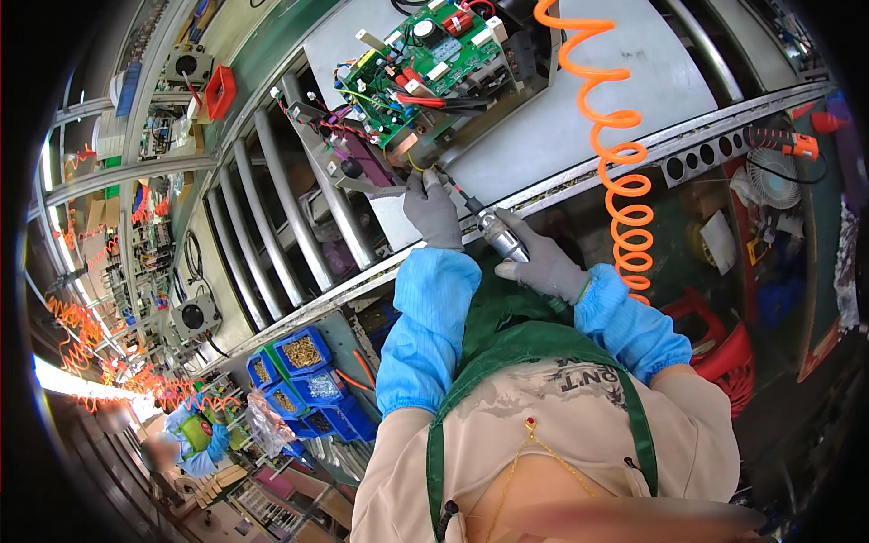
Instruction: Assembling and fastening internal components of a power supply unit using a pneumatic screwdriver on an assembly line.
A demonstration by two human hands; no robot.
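Note:
My right hand (pixel 548 261), in a grey glove, is wrapped round a silver pneumatic screwdriver (pixel 503 237). Its slim dark shaft slants up and left toward the lower edge of an electronic assembly. At that edge my gloved left hand (pixel 433 215) has its fingers pinched together, close to the driver's tip and a thin yellow wire (pixel 414 161). What those fingers hold is too small to make out. The assembly carries a green circuit board (pixel 448 59) with red and black cables, capacitors and bundled wires. A black knob (pixel 350 167) sits on a metal part beside it.
The assembly rests on a pale metal plate (pixel 634 81) over a roller conveyor (pixel 281 208). An orange coiled air hose (pixel 620 154) hangs right of my hands. Blue bins (pixel 308 353) of screws stand lower left. A small fan (pixel 774 176) and an orange-black tool (pixel 783 142) are at right.

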